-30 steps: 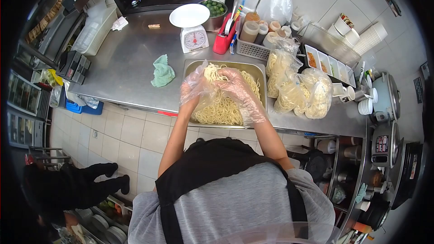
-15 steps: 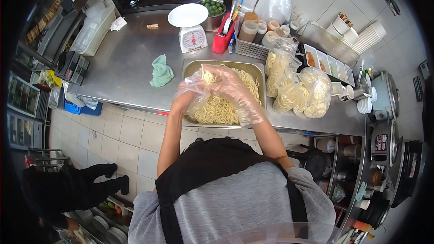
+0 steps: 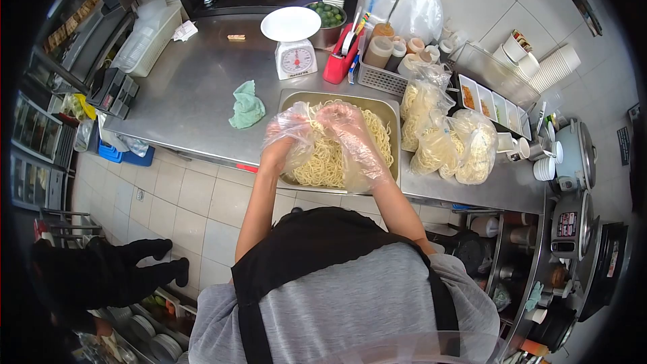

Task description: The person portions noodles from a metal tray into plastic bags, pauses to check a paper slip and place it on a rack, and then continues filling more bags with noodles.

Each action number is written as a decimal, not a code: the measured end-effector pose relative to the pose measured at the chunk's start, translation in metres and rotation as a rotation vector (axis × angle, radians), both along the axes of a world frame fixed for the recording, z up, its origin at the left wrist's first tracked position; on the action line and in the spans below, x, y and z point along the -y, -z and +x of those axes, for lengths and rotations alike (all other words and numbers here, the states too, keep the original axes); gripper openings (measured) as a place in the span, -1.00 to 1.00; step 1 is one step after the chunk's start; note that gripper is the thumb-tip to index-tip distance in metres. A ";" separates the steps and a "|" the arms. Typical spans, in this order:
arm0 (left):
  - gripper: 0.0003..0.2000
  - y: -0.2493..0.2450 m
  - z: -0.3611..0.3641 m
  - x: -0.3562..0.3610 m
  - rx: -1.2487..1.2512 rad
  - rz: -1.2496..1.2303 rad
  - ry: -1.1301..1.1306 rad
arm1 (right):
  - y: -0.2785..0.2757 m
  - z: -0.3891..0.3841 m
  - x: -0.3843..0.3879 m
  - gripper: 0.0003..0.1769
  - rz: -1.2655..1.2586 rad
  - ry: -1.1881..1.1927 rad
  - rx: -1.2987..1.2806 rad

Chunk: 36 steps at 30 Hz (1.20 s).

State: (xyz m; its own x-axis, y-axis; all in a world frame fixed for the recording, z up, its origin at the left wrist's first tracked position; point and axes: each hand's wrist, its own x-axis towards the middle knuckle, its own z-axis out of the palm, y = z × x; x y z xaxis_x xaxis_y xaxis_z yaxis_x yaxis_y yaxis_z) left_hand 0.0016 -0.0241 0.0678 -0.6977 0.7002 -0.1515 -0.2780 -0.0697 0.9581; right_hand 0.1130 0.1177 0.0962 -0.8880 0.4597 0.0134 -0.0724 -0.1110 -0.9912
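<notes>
Yellow noodles (image 3: 323, 164) fill a rectangular steel tray (image 3: 395, 162) on the counter before me. Over the tray's left side, my left hand (image 3: 286, 136) is closed around bunched clear plastic that looks like a bag (image 3: 294, 123). My right hand (image 3: 345, 129), in a loose clear plastic glove, is close beside it above the noodles. Its fingers are curled toward the bag, with a few noodle strands showing between the two hands. The plastic hides most of the fingertips.
Behind the tray stand a kitchen scale (image 3: 296, 61), a red tape dispenser (image 3: 340, 61) and a basket of sauce bottles (image 3: 383, 75). Bagged noodles (image 3: 435, 148) lie to the right. A green cloth (image 3: 247, 106) rests on the left. Another person (image 3: 101, 273) stands at lower left.
My right hand has lowered slightly and its fingers have drawn closer in. Fewer noodles show between the hands. The whole view has shifted a little.
</notes>
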 end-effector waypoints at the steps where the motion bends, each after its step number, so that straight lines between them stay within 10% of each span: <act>1: -0.81 -0.002 0.001 -0.001 -0.042 -0.013 0.000 | 0.001 0.001 0.001 -0.68 0.047 0.014 -0.043; 36: -0.84 -0.029 -0.017 0.017 -0.133 -0.058 -0.036 | -0.026 -0.008 -0.027 -0.78 0.061 -0.275 0.018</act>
State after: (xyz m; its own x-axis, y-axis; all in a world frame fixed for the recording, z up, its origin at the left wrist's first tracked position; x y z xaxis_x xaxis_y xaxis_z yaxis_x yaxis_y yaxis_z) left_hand -0.0150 -0.0412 0.0969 -0.7390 0.6670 -0.0950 -0.1464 -0.0212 0.9890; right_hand 0.1045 0.1450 0.1224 -0.9796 0.2005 0.0167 -0.0301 -0.0642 -0.9975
